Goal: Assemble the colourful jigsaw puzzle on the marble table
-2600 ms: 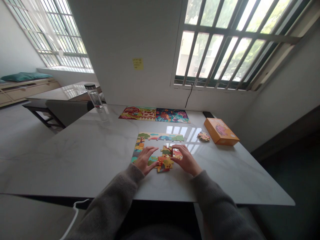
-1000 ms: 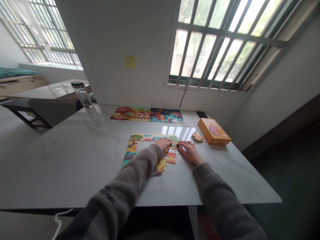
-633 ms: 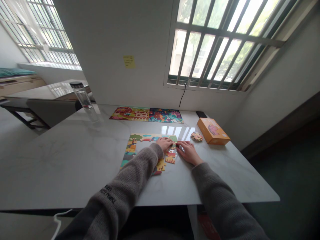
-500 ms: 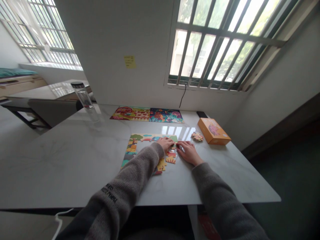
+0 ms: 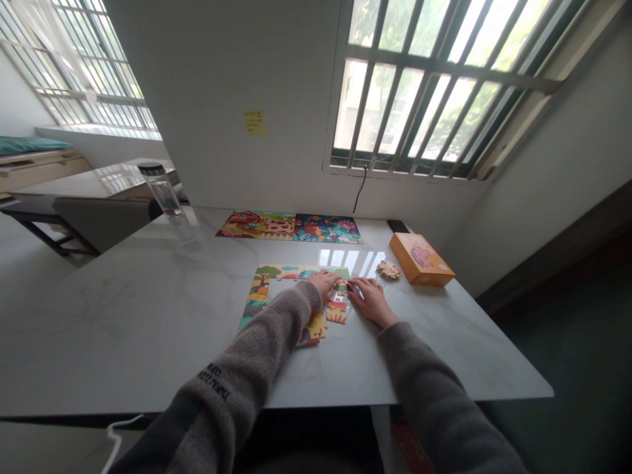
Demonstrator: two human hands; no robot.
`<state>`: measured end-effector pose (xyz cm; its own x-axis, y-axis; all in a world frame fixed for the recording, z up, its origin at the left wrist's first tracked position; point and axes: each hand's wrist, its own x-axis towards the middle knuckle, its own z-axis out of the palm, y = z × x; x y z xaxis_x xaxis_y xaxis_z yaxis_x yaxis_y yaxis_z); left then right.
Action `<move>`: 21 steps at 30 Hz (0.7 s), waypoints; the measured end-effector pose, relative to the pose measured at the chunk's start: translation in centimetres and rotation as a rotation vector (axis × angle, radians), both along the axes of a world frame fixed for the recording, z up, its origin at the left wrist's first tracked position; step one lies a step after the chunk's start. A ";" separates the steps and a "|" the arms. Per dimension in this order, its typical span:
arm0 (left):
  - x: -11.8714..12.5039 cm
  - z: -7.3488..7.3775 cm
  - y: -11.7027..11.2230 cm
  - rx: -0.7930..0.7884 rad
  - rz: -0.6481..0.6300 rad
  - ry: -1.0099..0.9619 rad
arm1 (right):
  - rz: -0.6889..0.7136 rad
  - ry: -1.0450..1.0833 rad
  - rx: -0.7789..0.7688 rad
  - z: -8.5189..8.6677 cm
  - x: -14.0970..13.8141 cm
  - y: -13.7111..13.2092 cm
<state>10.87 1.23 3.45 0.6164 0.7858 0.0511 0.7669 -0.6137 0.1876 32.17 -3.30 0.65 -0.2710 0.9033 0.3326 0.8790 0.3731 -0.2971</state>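
The left hand [image 5: 326, 284] and right hand [image 5: 370, 299] are flanking a small green-and-tan cardboard puzzle piece [image 5: 342, 288] near the upper-right corner of a multicoloured cardboard puzzle border [image 5: 257, 294]; whether fingers are gripping, I cannot tell. Uneven pushing could be buckling that corner.

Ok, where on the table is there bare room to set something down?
Widest: the table left of the partial puzzle, nearer than the bottle. Also right of the right hand, nearer than the orange box. Crowded: around the left hand, and by the piece pile.
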 end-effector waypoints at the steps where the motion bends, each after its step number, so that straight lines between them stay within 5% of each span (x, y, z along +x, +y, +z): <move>1: 0.0 -0.1 0.0 0.001 -0.006 0.000 | -0.009 0.016 0.010 0.1 -0.1 -0.2; 11: -0.8 0.3 -0.7 0.046 -0.008 -0.128 | 0.114 0.006 -0.122 1.9 -1.5 -3.9; 17: -4.5 1.6 -3.4 0.089 -0.067 -0.249 | 0.129 0.018 -0.191 2.2 -1.7 -4.2; 21: -7.3 0.8 -5.2 0.113 -0.090 -0.365 | 0.132 0.089 -0.213 2.2 -1.8 -4.1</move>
